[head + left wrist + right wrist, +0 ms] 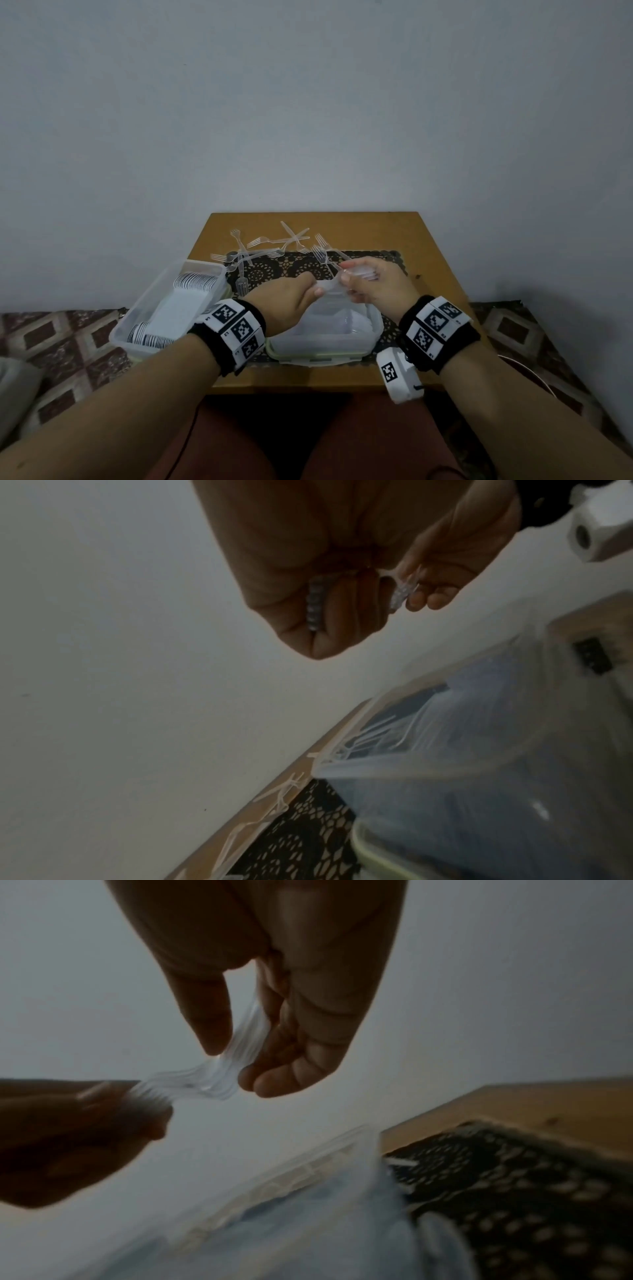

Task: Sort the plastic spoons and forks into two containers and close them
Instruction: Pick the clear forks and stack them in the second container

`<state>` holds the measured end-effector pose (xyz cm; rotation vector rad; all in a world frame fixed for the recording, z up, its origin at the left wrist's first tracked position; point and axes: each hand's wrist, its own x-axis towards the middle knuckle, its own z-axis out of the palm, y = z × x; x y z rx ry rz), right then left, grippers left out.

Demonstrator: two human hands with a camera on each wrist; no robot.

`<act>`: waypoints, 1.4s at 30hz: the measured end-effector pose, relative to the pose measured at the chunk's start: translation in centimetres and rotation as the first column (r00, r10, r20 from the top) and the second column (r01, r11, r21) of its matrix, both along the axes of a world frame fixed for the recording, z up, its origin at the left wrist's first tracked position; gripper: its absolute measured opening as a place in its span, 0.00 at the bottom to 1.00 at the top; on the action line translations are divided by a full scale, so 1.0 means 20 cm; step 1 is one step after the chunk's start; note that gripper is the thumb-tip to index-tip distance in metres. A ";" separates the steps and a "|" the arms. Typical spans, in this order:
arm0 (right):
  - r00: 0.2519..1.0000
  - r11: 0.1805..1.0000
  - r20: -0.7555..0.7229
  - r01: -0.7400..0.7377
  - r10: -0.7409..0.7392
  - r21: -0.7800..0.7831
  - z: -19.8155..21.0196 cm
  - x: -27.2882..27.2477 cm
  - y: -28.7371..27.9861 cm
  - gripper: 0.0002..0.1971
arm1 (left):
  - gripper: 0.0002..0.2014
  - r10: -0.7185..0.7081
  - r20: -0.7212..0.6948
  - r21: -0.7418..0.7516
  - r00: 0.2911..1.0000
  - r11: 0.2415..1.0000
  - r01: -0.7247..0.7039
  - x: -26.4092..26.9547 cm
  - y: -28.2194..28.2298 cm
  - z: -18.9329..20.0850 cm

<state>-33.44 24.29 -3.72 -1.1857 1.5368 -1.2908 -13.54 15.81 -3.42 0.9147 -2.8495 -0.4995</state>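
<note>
- Both my hands are raised over the near middle of the small wooden table (435,240), meeting above the open container.
- My left hand (291,301) has its fingers curled around one end of a nested stack of clear plastic forks (334,286); in the left wrist view the stacked edges show inside the closed fist (313,607).
- My right hand (373,284) pinches the other end of that stack between thumb and curled fingers; the right wrist view shows the clear plastic (219,1074) clamped there and reaching across to the left hand (68,1139).
- A few fork heads (320,253) stick up past the right hand's fingers, tines pointing to the far side.
- The open clear container with a green rim (329,353) sits right below the hands on the black lace mat (274,270); I cannot tell what lies inside it.
- To its left, a second open clear container (164,308) hangs partly over the table's left edge and holds rows of stacked white spoons (195,282).
- Loose clear forks (260,245) lie scattered at the far side of the table, some on bare wood, some on the mat.
- Each wrist wears a black band with printed square markers (236,325).
</note>
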 end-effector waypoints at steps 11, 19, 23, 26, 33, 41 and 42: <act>0.603 0.972 -0.788 0.085 0.125 0.219 -0.16 -0.11 -0.06 0.15 | 0.09 0.099 0.333 0.013 0.938 0.994 -0.109 -0.12 -0.15 -0.12; 0.450 0.957 -0.877 0.138 0.168 0.254 -0.23 -0.08 -0.11 0.13 | 0.15 0.097 0.440 -0.046 0.893 0.995 -0.086 -0.21 -0.17 -0.18; 0.480 0.906 -0.814 0.085 0.328 0.415 -0.23 -0.12 -0.12 0.16 | 0.18 0.065 0.452 -0.089 0.890 0.996 -0.028 -0.21 -0.15 -0.19; 0.464 0.893 -0.798 0.034 0.384 0.449 -0.21 -0.14 -0.11 0.21 | 0.19 0.059 0.402 -0.094 0.914 0.995 -0.023 -0.20 -0.14 -0.19; 0.493 0.899 -0.776 -0.029 0.393 0.437 -0.17 -0.15 -0.05 0.21 | 0.19 0.055 0.306 0.089 0.950 0.992 -0.087 -0.16 -0.13 -0.18; 0.722 0.981 -0.673 -0.040 0.160 0.190 -0.04 -0.39 -0.19 0.07 | 0.17 0.214 0.099 0.068 0.972 0.973 -0.221 -0.01 -0.34 0.01; 0.718 0.981 -0.676 -0.049 0.167 0.190 -0.03 -0.43 -0.24 0.07 | 0.16 0.250 0.106 0.046 0.963 0.966 -0.256 0.02 -0.39 0.05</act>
